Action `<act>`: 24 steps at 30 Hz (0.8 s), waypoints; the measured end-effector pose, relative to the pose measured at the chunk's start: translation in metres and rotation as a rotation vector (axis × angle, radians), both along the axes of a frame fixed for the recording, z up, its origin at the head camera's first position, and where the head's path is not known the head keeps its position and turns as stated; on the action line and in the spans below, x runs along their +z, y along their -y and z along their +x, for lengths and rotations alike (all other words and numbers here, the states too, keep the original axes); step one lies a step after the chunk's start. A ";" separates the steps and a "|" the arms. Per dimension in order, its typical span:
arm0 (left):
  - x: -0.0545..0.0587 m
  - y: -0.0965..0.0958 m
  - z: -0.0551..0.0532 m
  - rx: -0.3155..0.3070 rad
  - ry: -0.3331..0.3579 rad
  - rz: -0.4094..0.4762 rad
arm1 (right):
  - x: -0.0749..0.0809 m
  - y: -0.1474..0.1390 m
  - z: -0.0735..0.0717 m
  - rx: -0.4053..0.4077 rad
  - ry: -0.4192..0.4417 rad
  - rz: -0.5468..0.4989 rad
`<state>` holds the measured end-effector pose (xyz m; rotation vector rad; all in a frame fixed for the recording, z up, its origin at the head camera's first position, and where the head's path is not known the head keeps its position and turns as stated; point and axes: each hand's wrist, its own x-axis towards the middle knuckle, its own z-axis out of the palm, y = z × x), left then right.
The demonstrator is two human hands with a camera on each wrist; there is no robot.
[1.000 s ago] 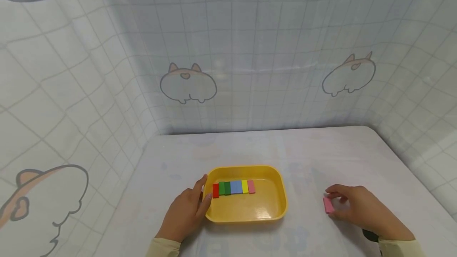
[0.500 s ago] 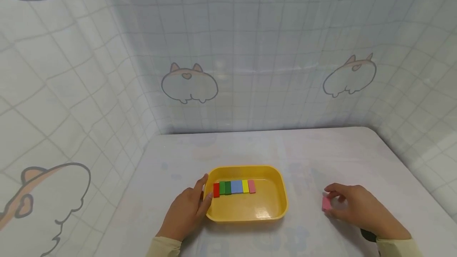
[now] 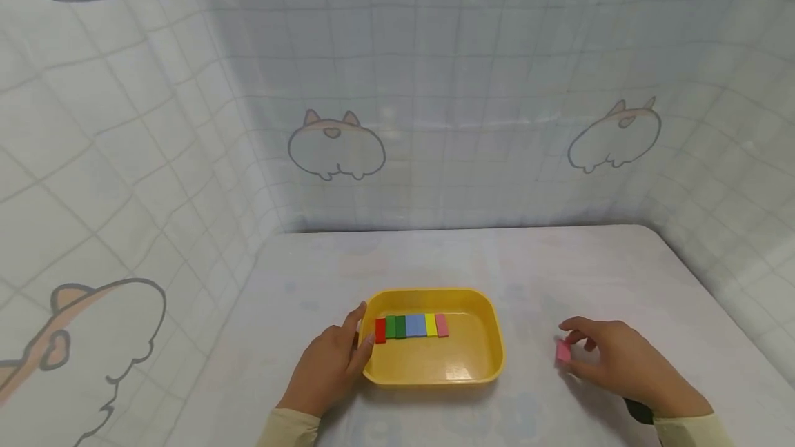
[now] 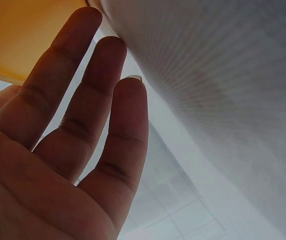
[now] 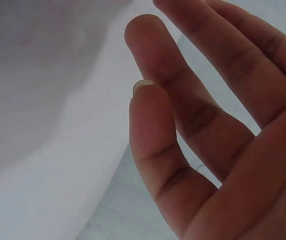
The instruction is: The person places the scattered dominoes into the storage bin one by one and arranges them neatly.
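My left hand (image 3: 326, 368) grips the left rim of a yellow plastic tray (image 3: 435, 364), thumb over the edge and fingers outside. Part of the tray (image 4: 13, 35) shows beyond those fingers in the left wrist view. Inside the tray lies a side-by-side row of small flat tiles: red (image 3: 381, 330), light green (image 3: 390, 327), dark green (image 3: 400, 327), blue (image 3: 416, 325), yellow (image 3: 431, 324) and pink (image 3: 442, 325). To the tray's right, my right hand (image 3: 617, 357) pinches a small pink block (image 3: 562, 352) between thumb and index finger, close over the table. The right wrist view hides that block.
A pale patterned cloth covers the table (image 3: 459, 254). Grid-printed cloth walls (image 3: 435, 123) with cartoon dogs rise behind it and at both sides. A dark object (image 3: 638, 410) shows under the right wrist.
My right hand has shifted slightly left toward the tray with the pink block, which has turned a little in the fingers. My left hand keeps its grip on the tray. The head view has shifted slightly.
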<state>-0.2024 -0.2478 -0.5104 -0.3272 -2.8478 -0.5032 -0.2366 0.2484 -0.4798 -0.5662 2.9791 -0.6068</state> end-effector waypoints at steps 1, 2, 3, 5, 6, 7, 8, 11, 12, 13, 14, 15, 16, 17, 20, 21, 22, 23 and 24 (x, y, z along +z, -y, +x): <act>0.000 0.000 0.000 0.000 0.000 0.000 | 0.001 0.000 -0.001 -0.003 0.001 0.005; 0.000 -0.001 -0.001 -0.002 0.000 -0.001 | 0.002 0.001 -0.001 0.003 -0.002 0.007; 0.001 -0.001 -0.001 -0.001 0.001 -0.004 | 0.003 0.001 -0.002 0.001 -0.007 0.012; 0.002 -0.002 -0.002 -0.002 0.002 -0.009 | 0.005 0.002 -0.004 -0.001 -0.013 0.019; 0.002 -0.002 -0.002 -0.001 0.004 -0.012 | 0.007 0.003 -0.005 0.001 -0.013 0.021; 0.002 -0.002 -0.002 -0.002 0.005 -0.014 | 0.009 0.004 -0.006 0.002 -0.012 0.024; 0.003 -0.002 -0.002 -0.005 0.003 -0.013 | 0.011 0.004 -0.007 0.005 -0.015 0.027; 0.003 -0.002 -0.002 -0.012 -0.002 -0.010 | 0.019 0.006 -0.010 0.022 -0.047 0.025; 0.004 -0.001 -0.001 -0.013 -0.002 -0.008 | 0.022 0.007 -0.011 0.030 -0.065 0.017; 0.004 -0.001 -0.001 -0.015 -0.003 -0.005 | 0.025 0.007 -0.013 0.040 -0.088 0.014; 0.004 -0.001 -0.001 -0.015 -0.001 -0.003 | 0.028 0.009 -0.014 0.052 -0.109 0.009; 0.004 -0.001 -0.001 -0.014 0.001 -0.001 | 0.031 0.010 -0.016 0.067 -0.127 0.006; 0.003 -0.001 -0.002 -0.011 0.004 -0.002 | 0.034 0.012 -0.018 0.076 -0.150 0.003; 0.003 -0.001 -0.002 -0.009 0.006 -0.001 | 0.037 0.015 -0.020 0.083 -0.169 -0.001; 0.004 -0.001 -0.002 -0.006 0.010 0.006 | 0.044 0.025 -0.027 0.110 -0.217 -0.009; 0.004 -0.001 -0.002 -0.005 0.011 0.007 | 0.046 0.029 -0.029 0.119 -0.230 -0.012; 0.003 -0.001 -0.002 -0.001 0.013 0.003 | 0.048 0.034 -0.032 0.127 -0.243 -0.016; 0.003 -0.001 -0.002 0.001 0.016 0.002 | 0.050 0.038 -0.034 0.137 -0.250 -0.019; 0.003 -0.001 -0.002 0.003 0.021 0.001 | 0.051 0.042 -0.036 0.149 -0.255 -0.023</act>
